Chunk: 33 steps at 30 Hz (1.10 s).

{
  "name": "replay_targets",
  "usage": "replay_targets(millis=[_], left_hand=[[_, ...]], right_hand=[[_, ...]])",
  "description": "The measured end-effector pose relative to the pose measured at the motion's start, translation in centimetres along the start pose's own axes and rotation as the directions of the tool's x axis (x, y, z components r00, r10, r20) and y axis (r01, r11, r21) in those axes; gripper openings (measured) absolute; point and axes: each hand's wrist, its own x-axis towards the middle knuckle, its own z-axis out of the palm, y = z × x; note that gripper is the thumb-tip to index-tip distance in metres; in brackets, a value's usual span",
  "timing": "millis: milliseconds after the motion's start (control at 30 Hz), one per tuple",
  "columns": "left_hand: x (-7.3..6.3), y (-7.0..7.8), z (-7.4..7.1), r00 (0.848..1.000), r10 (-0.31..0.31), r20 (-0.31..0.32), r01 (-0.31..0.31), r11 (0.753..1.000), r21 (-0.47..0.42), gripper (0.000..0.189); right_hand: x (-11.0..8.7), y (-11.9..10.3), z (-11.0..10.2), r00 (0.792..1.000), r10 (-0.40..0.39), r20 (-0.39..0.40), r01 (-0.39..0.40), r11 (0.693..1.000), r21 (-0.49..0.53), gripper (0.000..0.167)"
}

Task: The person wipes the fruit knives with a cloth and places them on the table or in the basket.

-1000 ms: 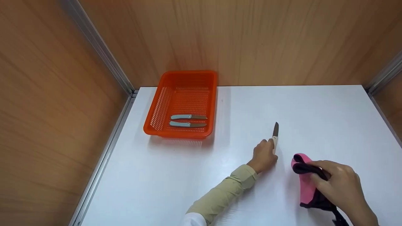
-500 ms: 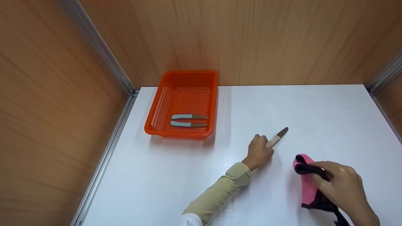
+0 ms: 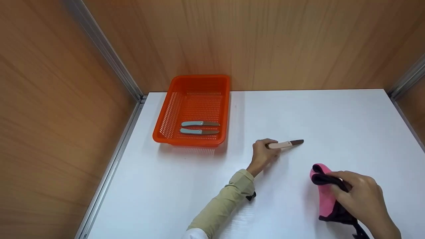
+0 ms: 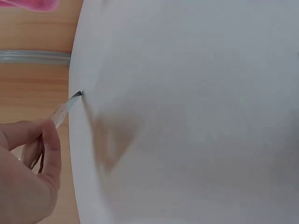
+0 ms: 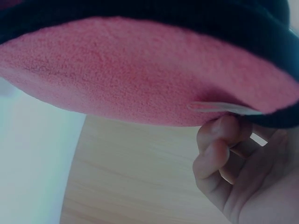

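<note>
My left hand (image 3: 264, 152) pinches the end of a small knife by its off-white handle (image 3: 278, 145), above the white table. Its short dark blade points right in the head view. Up close in the left wrist view, thumb and finger grip the handle, and the blade tip (image 4: 79, 94) points away from the hand. At the lower right, my right hand (image 3: 360, 196) holds a folded pink cloth with black edging (image 3: 326, 199) between thumb and fingers. In the right wrist view a pale thin loop (image 5: 219, 108) lies against the pink fabric (image 5: 112, 70).
An orange perforated basket (image 3: 226, 109) stands against the back panel, left of centre. Inside lie two knives with pale blue handles (image 3: 192, 123), side by side. Wood-grain panels (image 3: 282, 43) border the white table (image 3: 159, 199) at the back and sides.
My left hand has drawn back to the left with the knife. The blade has swung from pointing away to pointing right. My right hand and the cloth have barely moved.
</note>
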Motion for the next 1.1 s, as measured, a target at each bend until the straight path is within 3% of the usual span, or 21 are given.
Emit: replay_targets(millis=[233,467,633,800,1100], left_hand=[[0.0,-0.5,-1.2,1.0,0.021,-0.021,-0.024,0.981,-0.192,0.023],[-0.7,-0.1,-2.5,0.996,0.063,0.063,-0.032,0.912,-0.41,0.024],[-1.6,0.4,-3.6,0.988,0.133,0.083,-0.078,0.874,-0.479,0.027],[-2.5,1.0,-4.5,0.985,0.152,0.085,-0.085,0.843,-0.531,0.029],[-4.5,1.5,-5.9,0.977,0.185,0.106,-0.091,0.813,-0.575,0.031]], right_hand=[[0.0,-0.1,0.1,0.999,0.029,0.016,-0.029,1.0,0.004,0.028],[0.1,0.0,0.0,0.999,0.04,0.006,-0.04,0.999,0.01,0.027],[0.4,-0.1,-0.1,0.997,0.072,0.016,-0.072,0.997,0.0,0.027],[0.5,-0.1,-0.1,0.997,0.083,-0.002,-0.083,0.996,0.014,0.027],[0.7,0.2,0.0,0.992,0.116,-0.054,-0.113,0.992,0.056,0.027]])
